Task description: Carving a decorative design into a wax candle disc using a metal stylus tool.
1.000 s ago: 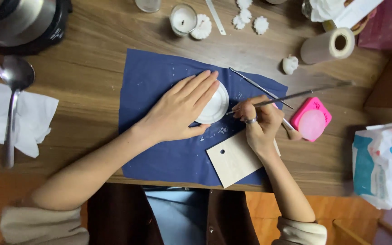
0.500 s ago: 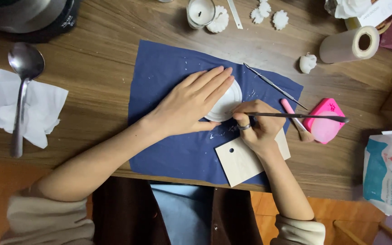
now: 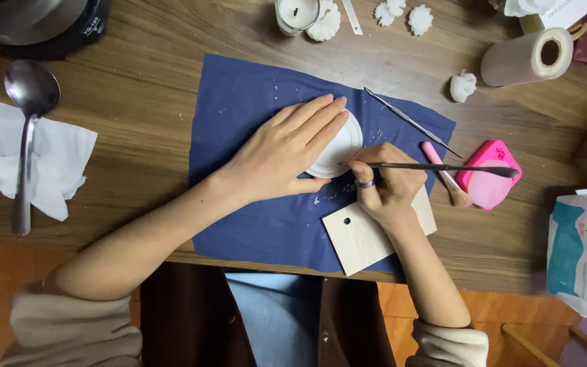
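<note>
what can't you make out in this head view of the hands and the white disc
- Round white disc: mostly covered by the left hand lying flat on it.
- Thin metal tool: its tip is hidden between the disc and the right hand.
- Dark round appliance: cut off by the top edge.

- Brown wooden worktop (image 3: 144, 143): visible grain, dull sheen.
- Dark blue cloth mat (image 3: 253, 115): matt woven fabric, flecked with white crumbs.
- Round white disc (image 3: 344, 146) under the left hand (image 3: 287, 153): smooth, matt, plaster-like.
- Thin dark tool (image 3: 443, 167) in the right hand (image 3: 385, 187): slim metal, slight gleam.
- Pale square wooden tag (image 3: 361, 241): smooth, unvarnished.
- Steel spoon (image 3: 28, 129): polished, glossy.
- White paper tissue (image 3: 62, 156): crumpled, soft.
- Pink case (image 3: 490, 173): glossy plastic.
</note>
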